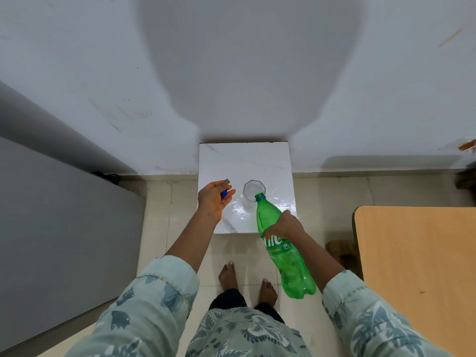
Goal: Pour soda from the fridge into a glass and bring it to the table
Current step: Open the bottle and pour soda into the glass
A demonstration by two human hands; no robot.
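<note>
Right hand grips the tilted bottle, left hand pinches the cap; the unheld glass, mid stand, may get overshot or knocked.

White letters "ite" on green bottle, just below right hand; start of word hidden by that hand. Small yellow print line under the letters, too small to read.
</note>
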